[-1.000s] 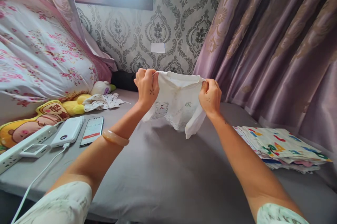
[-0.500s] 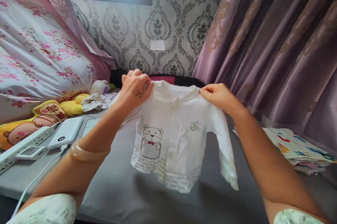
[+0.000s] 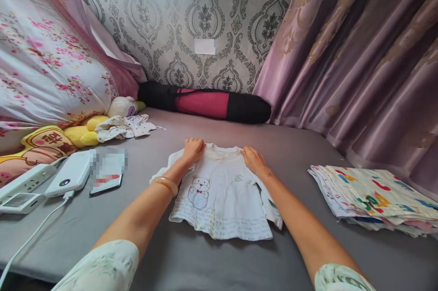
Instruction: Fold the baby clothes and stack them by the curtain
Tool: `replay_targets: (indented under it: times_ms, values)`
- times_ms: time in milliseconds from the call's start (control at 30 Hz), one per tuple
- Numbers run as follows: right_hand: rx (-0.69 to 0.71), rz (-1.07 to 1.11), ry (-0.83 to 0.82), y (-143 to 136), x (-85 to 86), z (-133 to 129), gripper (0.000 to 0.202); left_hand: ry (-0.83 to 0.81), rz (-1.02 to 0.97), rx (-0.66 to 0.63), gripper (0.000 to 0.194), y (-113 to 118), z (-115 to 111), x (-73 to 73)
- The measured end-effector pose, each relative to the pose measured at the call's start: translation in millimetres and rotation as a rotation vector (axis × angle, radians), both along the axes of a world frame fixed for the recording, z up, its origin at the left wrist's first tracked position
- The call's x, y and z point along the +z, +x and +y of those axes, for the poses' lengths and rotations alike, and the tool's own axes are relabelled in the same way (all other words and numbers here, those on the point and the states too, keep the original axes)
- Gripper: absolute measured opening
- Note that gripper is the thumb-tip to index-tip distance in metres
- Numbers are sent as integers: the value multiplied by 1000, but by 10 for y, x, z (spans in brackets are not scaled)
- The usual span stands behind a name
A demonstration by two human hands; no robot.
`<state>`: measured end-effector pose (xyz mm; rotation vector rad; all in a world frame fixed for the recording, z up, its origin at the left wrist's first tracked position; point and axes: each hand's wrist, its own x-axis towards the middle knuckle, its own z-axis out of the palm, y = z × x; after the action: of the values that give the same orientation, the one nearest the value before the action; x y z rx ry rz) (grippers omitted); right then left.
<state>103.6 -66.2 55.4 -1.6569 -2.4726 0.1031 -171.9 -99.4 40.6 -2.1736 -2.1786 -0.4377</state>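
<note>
A small white baby shirt lies spread front side up on the grey bed sheet, its collar away from me. A bear is printed on one side of its front, a small bee on the other, with rows of lettering along the hem. My left hand has its fingers closed on the shoulder at the left of the collar. At the opposite shoulder, my right hand pinches the cloth. Both sleeves are partly hidden behind my forearms.
To the right sits a stack of folded clothes. A phone, a white power bank with a cable, and a power strip lie at left. Behind them are plush toys and a crumpled cloth. A black-and-red long bag rests by the wall.
Both hands have lowered the shirt from the air onto the bed, still holding its shoulders. The view has tilted downward, showing more of the bed and the long bag.
</note>
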Motion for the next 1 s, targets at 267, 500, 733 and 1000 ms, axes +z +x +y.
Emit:
replay_targets:
  times_ms: [267, 500, 733, 1000]
  values:
    - [87, -75, -21, 9, -66, 268, 31, 29, 14, -128, 32, -166, 204, -147]
    - [104, -87, -20, -46, -92, 602, 30, 22, 0, -128, 32, -276, 556, -146]
    - [64, -83, -42, -165, -6, 898, 34, 13, 13, -40, 34, -263, 884, 12]
    - [11, -49, -119, -291, 5, 971, 33, -212, -66, 22, 30, -121, 993, 93]
